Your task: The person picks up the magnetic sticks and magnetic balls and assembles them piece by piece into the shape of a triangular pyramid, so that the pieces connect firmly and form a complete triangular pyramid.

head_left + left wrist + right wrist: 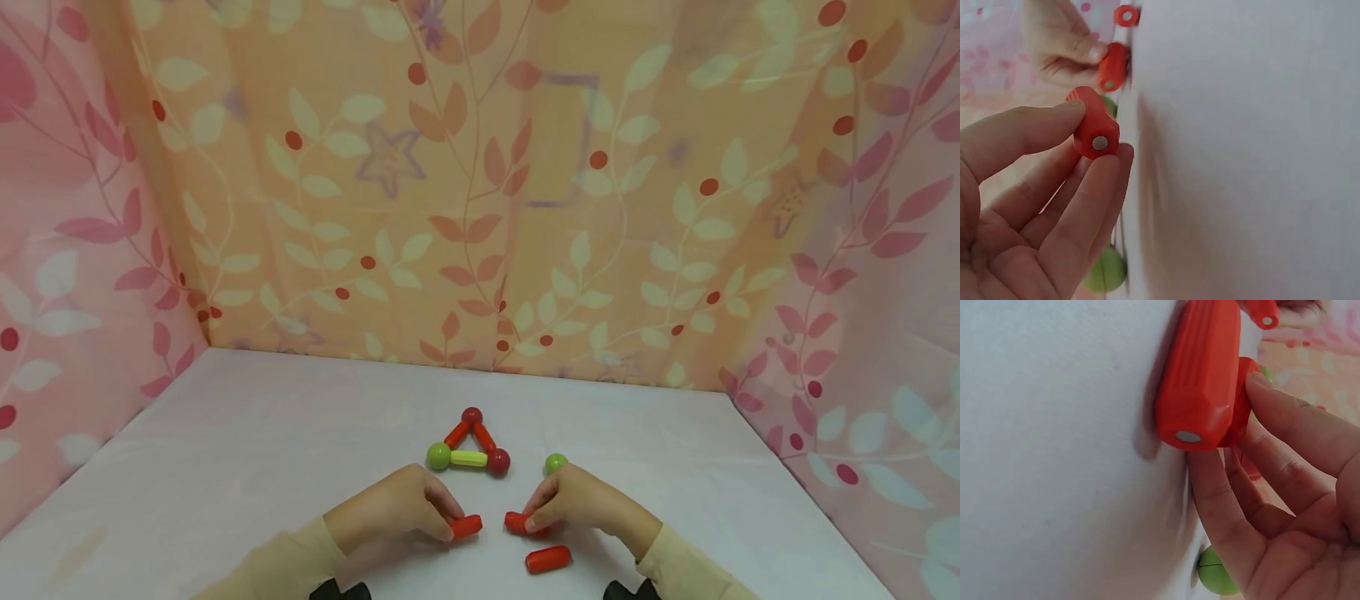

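Observation:
My left hand [448, 521] pinches a red stick [466, 526] just above the white tabletop [225, 450]. Facing it, my right hand [532, 518] pinches a second red stick [516, 522]; a small gap separates the two stick ends. The left wrist view shows the left hand [1099, 134] with thumb and fingers on its red stick [1094, 128], a metal disc showing at the stick's end. In the right wrist view the right hand [1229, 422] holds its stick [1241, 394] behind a third red stick [1200, 375] that lies loose on the table.
A flat triangle [470, 446] of two red sticks, a yellow stick [468, 458], two dark red balls and a green ball [438, 456] lies just beyond the hands. A loose green ball [556, 463] sits by the right hand. Leaf-patterned cloth walls [480, 208] enclose three sides.

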`<act>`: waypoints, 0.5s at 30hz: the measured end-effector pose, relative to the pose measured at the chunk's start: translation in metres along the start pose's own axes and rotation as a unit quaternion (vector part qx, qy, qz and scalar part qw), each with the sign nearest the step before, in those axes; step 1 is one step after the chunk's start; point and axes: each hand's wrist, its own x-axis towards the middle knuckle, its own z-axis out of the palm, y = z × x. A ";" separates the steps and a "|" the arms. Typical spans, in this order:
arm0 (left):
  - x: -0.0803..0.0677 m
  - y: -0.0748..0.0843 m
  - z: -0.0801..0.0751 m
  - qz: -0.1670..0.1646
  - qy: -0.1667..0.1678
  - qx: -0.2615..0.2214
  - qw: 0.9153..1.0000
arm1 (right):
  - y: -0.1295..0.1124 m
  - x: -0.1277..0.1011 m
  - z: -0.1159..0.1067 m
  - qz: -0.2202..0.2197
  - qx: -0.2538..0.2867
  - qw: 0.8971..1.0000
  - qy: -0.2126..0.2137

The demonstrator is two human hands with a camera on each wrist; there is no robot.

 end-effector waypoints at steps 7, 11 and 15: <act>0.004 0.004 -0.024 -0.011 0.053 -0.036 0.998 | -0.002 0.001 -0.002 -0.002 0.009 1.000 -0.004; 0.006 0.009 -0.036 -0.007 0.090 -0.064 0.994 | -0.007 0.004 -0.008 -0.022 0.048 0.999 -0.005; 0.011 0.009 -0.044 0.000 0.117 -0.077 0.990 | -0.017 0.011 -0.018 -0.038 0.083 0.996 0.016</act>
